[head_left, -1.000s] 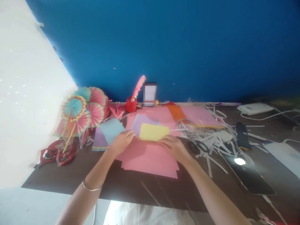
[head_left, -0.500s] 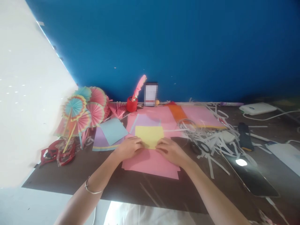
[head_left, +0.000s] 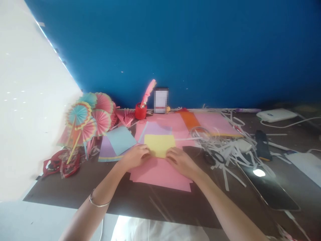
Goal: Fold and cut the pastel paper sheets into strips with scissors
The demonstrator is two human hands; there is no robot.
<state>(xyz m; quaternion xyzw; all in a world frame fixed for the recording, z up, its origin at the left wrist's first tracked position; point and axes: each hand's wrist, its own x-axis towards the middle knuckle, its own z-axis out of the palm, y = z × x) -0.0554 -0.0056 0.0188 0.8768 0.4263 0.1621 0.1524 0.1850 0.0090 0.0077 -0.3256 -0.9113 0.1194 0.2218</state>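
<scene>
A small yellow sheet of paper (head_left: 159, 144) lies over larger pink sheets (head_left: 160, 174) on the dark table. My left hand (head_left: 137, 155) has its curled fingers on the sheet's near left corner. At the near right corner, my right hand (head_left: 179, 160) pinches the same yellow paper, fingers bent. Just behind it, a lilac sheet (head_left: 157, 128) shows partly from underneath. Left of my left hand are a light blue sheet (head_left: 121, 140) and a purple sheet (head_left: 106, 149), overlapping.
Pleated paper fans (head_left: 79, 115) stand at the left, near red-rimmed glasses (head_left: 52, 162). A red pot (head_left: 140, 112) stands at the back. White paper strips (head_left: 230, 152) are heaped at right, beside a phone (head_left: 274, 190), a black object (head_left: 262, 145) and a white device (head_left: 276, 115).
The yellow paper has come slightly nearer and left with both hands on it, then has stayed almost still over the last half second.
</scene>
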